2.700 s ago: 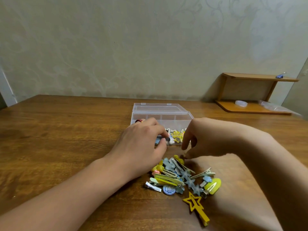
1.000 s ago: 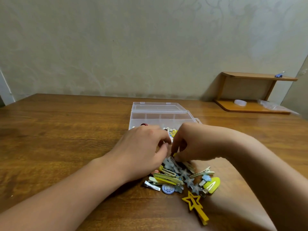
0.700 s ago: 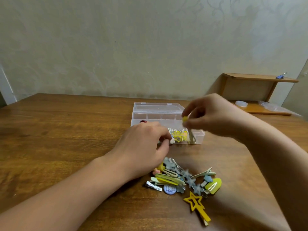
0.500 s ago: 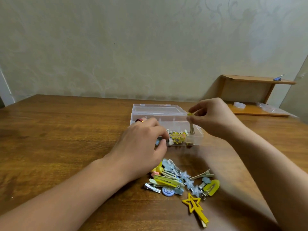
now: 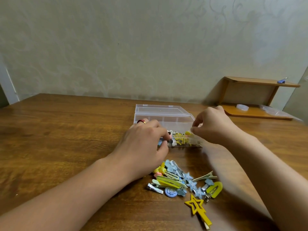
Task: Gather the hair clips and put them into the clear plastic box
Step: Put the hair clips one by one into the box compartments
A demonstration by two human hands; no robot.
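The clear plastic box (image 5: 164, 118) stands open mid-table, its lid (image 5: 158, 109) folded back. Several clips, mostly yellow (image 5: 179, 138), lie in its front compartments. My left hand (image 5: 143, 144), with a red ring, is curled on the box's front left edge and holds it. My right hand (image 5: 214, 126) hovers low over the front right compartment, fingertips pinched on a yellow-tipped hair clip (image 5: 188, 133) that dips into the box. A pile of loose hair clips (image 5: 176, 180) lies on the table in front of the box, with a yellow star clip (image 5: 197, 208) nearest me.
The wooden table (image 5: 66, 139) runs back to a pale wall. A small wooden shelf (image 5: 253, 90) stands at the back right with a round clear lid (image 5: 242, 107) and a plastic bag (image 5: 273, 110) on its base and a blue clip (image 5: 282, 80) on top.
My right hand picked a yellow-tipped clip out of the pile, lifted it over the box and has lowered it to the front right compartment. My left hand stayed on the box.
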